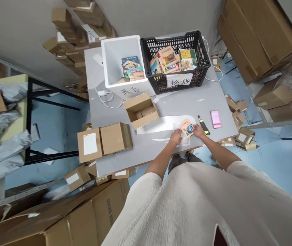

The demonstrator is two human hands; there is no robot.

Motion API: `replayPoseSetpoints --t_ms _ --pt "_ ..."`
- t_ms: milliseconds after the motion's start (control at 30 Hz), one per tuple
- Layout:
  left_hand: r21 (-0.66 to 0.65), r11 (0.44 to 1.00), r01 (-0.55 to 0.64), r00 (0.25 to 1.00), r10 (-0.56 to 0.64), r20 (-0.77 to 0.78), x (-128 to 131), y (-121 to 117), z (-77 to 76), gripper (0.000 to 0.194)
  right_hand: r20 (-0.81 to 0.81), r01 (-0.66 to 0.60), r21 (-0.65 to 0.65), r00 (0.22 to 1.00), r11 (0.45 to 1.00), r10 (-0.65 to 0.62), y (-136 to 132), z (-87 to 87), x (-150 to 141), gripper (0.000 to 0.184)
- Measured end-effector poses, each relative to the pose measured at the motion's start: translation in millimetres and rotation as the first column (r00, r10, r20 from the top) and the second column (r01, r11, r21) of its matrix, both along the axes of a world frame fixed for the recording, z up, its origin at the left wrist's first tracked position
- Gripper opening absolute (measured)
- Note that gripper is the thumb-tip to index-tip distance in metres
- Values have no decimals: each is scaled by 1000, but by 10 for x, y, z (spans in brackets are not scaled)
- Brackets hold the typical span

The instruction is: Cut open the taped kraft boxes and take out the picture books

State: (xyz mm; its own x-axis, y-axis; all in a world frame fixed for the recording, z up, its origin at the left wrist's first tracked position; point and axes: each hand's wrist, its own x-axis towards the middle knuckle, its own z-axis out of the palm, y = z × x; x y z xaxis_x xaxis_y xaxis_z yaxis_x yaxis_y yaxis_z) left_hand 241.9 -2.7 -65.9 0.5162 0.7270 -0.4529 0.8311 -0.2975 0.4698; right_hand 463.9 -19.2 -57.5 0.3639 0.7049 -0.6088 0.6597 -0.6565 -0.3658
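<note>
I stand at a grey table [181, 102]. My left hand [175, 137] and my right hand [197, 131] both grip a small colourful book [187, 127], held over a clear plastic wrapper [161, 123] near the table's front edge. The left hand's fingers curl on the book's left side and the right hand's fingers pinch its right side. A black and yellow utility knife [203, 125] lies just right of my right hand.
An open cardboard box [141, 110] sits mid-table, a closed one [104, 140] at the left edge. At the back stand a white bin [120, 61] and a black crate [175, 61], both holding books. A pink pad [216, 119] lies right. Cartons surround the table.
</note>
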Motion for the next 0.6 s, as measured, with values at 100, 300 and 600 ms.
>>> replayPoseSetpoints --t_ms 100,300,600 --pt "73 995 75 993 -68 -94 9 -28 -50 46 13 11 24 1000 1000 -11 -59 26 43 23" --pt "70 990 120 983 -109 -147 34 64 -5 27 23 -10 13 1000 1000 9 -129 36 85 25" --pt "118 993 33 998 -25 -64 -43 352 535 41 -35 -81 398 994 914 103 -102 174 -168 35"
